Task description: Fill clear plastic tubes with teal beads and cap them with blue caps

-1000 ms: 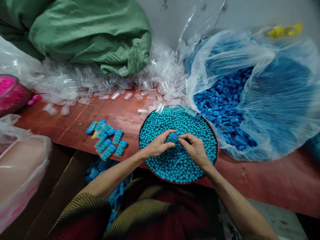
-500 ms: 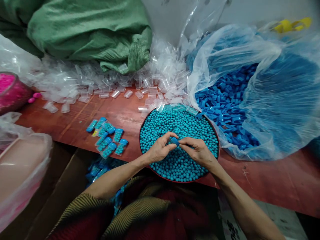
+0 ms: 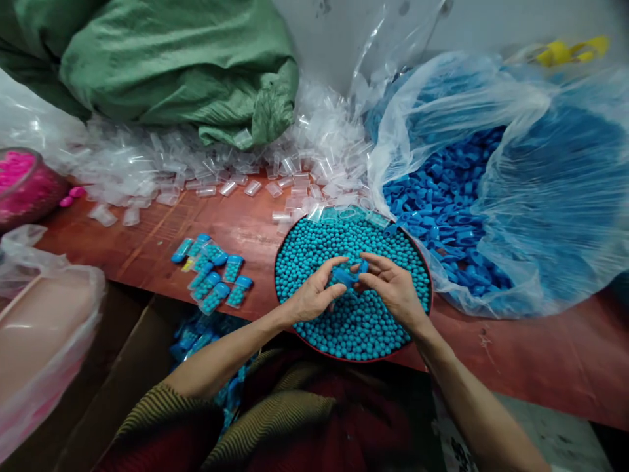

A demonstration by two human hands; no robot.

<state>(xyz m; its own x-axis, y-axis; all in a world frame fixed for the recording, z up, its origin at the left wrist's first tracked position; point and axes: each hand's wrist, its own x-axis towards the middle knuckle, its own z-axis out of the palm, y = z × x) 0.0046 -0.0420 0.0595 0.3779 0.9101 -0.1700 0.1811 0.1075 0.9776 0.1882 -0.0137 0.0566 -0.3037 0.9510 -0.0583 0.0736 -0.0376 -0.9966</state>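
Observation:
Over a round tub (image 3: pixel 431 295) full of small teal-blue beads (image 3: pixel 354 337), my two hands meet with their fingertips close together. Between the thumb and fingers of my left hand (image 3: pixel 314 292) is a small container with a blue cap (image 3: pixel 346 276); its clear body is mostly hidden by the fingers. My right hand (image 3: pixel 393 288) pinches a blue plastic part (image 3: pixel 363 267) at the container's right side. Whether that part is joined to the cap is too small to tell. To the left, several capped containers filled with beads (image 3: pixel 214 298) lie on the red table (image 3: pixel 147 252).
Loose clear plastic tubes (image 3: pixel 314 164) are heaped behind the tub. A plastic bag (image 3: pixel 555 183) of blue caps (image 3: pixel 442 203) lies open at the right. A green sack (image 3: pixel 187 59) stands at the back, and a bowl of pink pieces (image 3: pixel 29 190) at the far left.
The fingers of my right hand have spread and shifted slightly right, and the blue part shows more between the hands. My left hand stays nearly in place. The camera view has tilted slightly.

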